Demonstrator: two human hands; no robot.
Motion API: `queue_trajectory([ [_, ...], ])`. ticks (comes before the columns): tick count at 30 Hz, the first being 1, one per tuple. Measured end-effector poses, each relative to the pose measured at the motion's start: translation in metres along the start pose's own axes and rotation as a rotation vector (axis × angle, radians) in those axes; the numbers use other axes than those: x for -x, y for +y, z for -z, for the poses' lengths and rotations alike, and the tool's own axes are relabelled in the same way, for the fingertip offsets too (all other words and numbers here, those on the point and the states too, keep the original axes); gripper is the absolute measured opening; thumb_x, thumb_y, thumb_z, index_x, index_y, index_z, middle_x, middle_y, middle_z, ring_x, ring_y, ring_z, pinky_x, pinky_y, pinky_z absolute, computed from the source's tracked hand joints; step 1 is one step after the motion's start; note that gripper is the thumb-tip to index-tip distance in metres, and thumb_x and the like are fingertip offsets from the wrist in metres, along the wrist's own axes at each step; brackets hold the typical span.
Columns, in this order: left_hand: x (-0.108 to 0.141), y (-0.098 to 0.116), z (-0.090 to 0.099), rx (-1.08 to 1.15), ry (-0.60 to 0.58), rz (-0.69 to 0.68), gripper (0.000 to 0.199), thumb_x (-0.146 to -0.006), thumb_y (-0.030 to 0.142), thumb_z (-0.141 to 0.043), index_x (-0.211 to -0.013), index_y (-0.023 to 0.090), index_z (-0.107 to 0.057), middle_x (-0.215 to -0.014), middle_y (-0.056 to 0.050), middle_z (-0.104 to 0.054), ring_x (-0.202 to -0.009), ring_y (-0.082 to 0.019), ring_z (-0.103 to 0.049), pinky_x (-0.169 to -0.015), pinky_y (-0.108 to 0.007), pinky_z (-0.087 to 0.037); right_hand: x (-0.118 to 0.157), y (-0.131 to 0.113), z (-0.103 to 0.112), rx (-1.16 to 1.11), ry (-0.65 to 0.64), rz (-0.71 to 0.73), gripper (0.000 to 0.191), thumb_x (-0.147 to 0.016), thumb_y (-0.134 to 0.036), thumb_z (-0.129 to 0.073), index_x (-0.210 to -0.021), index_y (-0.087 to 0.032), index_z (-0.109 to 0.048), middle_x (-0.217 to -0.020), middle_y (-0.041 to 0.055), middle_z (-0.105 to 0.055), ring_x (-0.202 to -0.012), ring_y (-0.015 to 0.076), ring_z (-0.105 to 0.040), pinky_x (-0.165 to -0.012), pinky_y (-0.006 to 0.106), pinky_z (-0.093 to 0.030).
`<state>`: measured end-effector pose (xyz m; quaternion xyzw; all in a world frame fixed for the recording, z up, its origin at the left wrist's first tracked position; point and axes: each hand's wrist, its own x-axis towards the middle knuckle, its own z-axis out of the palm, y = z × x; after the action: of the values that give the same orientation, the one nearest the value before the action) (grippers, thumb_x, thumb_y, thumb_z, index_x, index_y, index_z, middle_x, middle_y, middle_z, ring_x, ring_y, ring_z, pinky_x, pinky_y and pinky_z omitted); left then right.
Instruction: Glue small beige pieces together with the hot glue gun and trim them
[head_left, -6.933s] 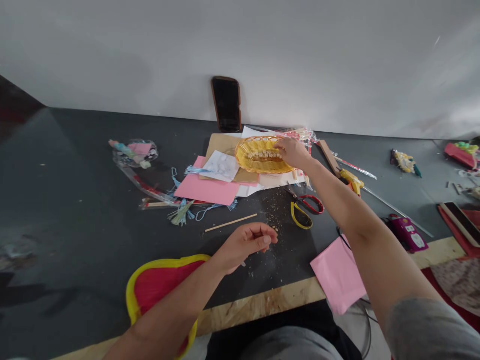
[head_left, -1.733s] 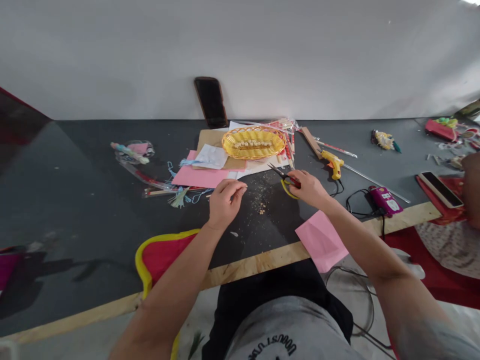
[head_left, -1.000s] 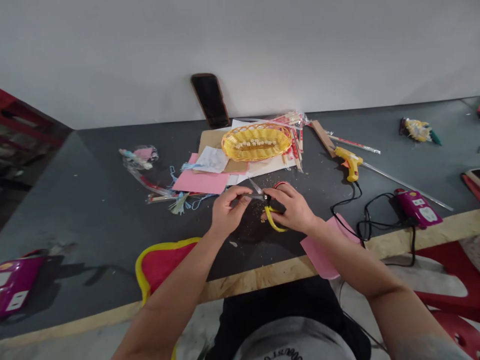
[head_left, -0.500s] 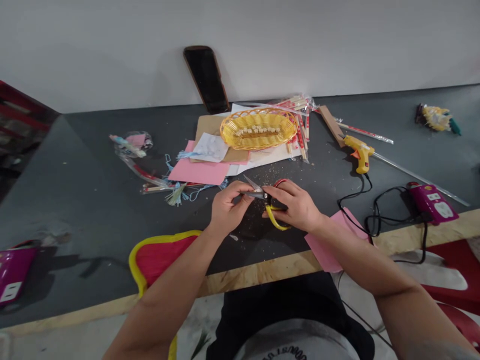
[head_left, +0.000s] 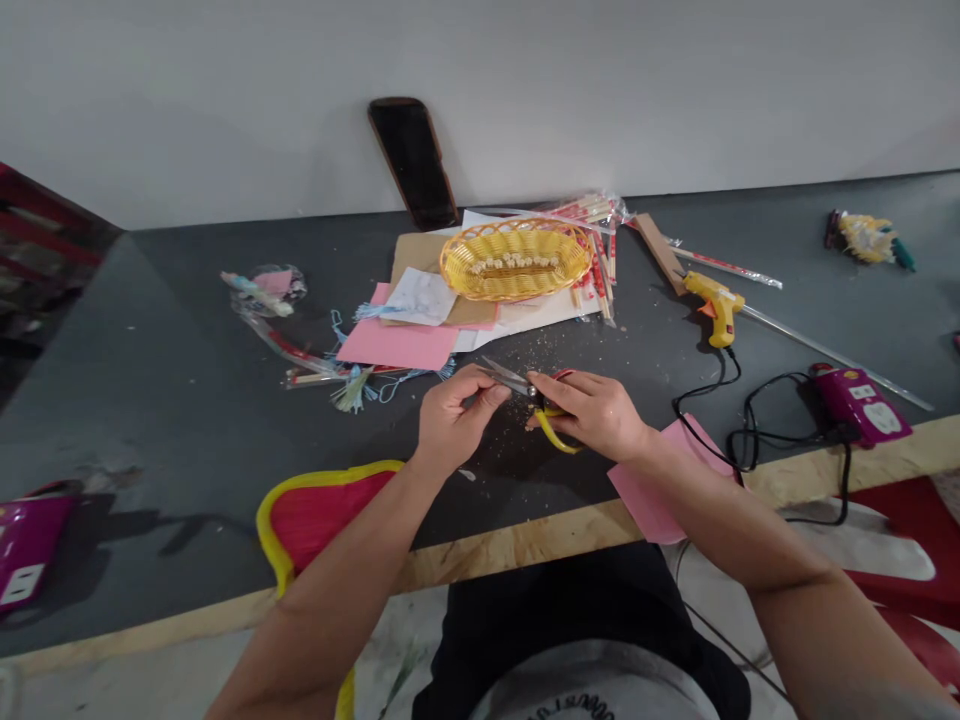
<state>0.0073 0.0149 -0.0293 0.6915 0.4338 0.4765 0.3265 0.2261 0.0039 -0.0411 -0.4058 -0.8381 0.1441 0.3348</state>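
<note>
My right hand [head_left: 600,412] grips the scissors [head_left: 556,432], which have yellow and red-edged handles. Their blades point left, a little apart, toward my left hand [head_left: 457,410]. The fingers of that hand are pinched together at the blade tips; whatever is between them is too small to make out. Fine pale crumbs lie on the dark table under and around the blades. Just beyond, a yellow woven basket [head_left: 465,285] holds a row of small whitish pieces. A pink paper sheet [head_left: 397,345] and blue tassels [head_left: 356,390] lie past my left hand.
A yellow glue gun [head_left: 716,305] with a black cord lies at the right, near a purple power box [head_left: 862,405]. A phone [head_left: 412,160] leans on the wall. Pink paper [head_left: 649,495] hangs over the front edge beneath my right forearm. A red, yellow-rimmed item [head_left: 322,515] is at left.
The scissor blades have come closer together, and my right fingers have closed in on the handles. My left hand has shifted very slightly left.
</note>
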Motion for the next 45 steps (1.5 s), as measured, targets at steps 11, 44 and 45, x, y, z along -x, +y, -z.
queue_trajectory([
  [11, 0.0, 0.005, 0.002, -0.034, -0.001, 0.084, 0.021, -0.089, 0.039, -0.066, -0.087, 0.018, -0.072, -0.08, -0.004, -0.077, -0.07, -0.016, -0.07, -0.065, -0.025, -0.056, -0.005, -0.008, 0.002, 0.046, 0.019, 0.053, 0.053, -0.087, -0.05, -0.066, -0.129, -0.019, -0.059, -0.106, 0.0124, -0.066, -0.099, 0.0272, -0.061, -0.093, 0.045, -0.052],
  [44, 0.0, 0.023, -0.001, -0.045, -0.051, 0.168, 0.015, -0.087, 0.025, -0.062, -0.083, 0.018, -0.074, -0.086, -0.004, -0.08, -0.075, -0.017, -0.075, -0.07, -0.024, -0.059, -0.002, -0.009, -0.006, 0.06, 0.015, 0.076, 0.054, -0.094, -0.05, -0.058, -0.132, -0.012, -0.058, -0.109, 0.0153, -0.072, -0.1, 0.0257, -0.068, -0.092, 0.041, -0.058],
  [45, 0.0, 0.024, -0.001, -0.043, -0.052, 0.168, 0.015, -0.087, 0.025, -0.062, -0.082, 0.018, -0.074, -0.086, -0.004, -0.08, -0.075, -0.017, -0.075, -0.069, -0.024, -0.059, -0.002, -0.01, -0.006, 0.072, 0.015, 0.077, 0.054, -0.094, -0.05, -0.057, -0.132, -0.011, -0.059, -0.108, 0.0153, -0.072, -0.099, 0.0256, -0.068, -0.09, 0.04, -0.058],
])
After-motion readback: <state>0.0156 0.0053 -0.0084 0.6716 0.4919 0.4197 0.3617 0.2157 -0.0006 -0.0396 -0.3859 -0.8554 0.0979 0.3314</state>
